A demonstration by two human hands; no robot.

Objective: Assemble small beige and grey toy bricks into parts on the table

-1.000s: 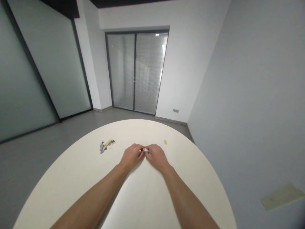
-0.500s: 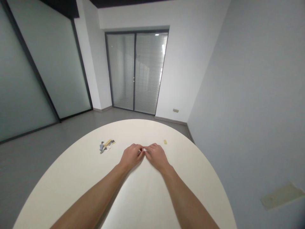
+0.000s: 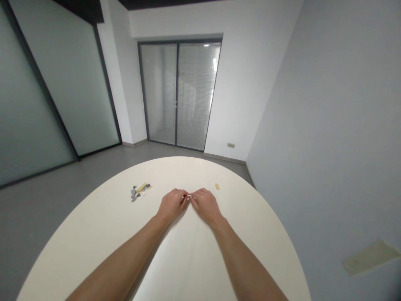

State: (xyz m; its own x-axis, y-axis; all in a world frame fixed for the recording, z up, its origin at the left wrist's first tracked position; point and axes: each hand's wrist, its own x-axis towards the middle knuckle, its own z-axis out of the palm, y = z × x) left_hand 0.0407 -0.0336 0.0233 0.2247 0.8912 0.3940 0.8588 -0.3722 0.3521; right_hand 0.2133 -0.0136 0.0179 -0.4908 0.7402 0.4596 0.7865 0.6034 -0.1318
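On the round off-white worktop (image 3: pixel 194 259): bare left hand (image 3: pixel 171 205) and bare right hand (image 3: pixel 206 205) together beyond the middle, fingertips meeting, forearms reaching in from the near edge.
Left fingers: bent, apparently clamped on one side of a small whitish piece (image 3: pixel 189 195).
Right fingers: likewise clamped, from the opposite side; exact grip partly hidden by the knuckles.
Small whitish piece: held where the fingertips meet; outline and material too small to tell.
Change: reduced, over the last second, from a broader pale patch to a thin sliver; hands in nearly the same place throughout.
Meaning: probably turned or pressed between the fingers, not put down; handling judged still under way.
Loose pile of small grey, dark and yellow pieces (image 3: pixel 133 193): lying to the left, well apart from the left hand; includes a long yellow bar (image 3: pixel 142 187); unchanged.
Flat yellow rectangular piece (image 3: pixel 217 186): lying alone, just beyond the right hand and to its right; likewise unmoved.
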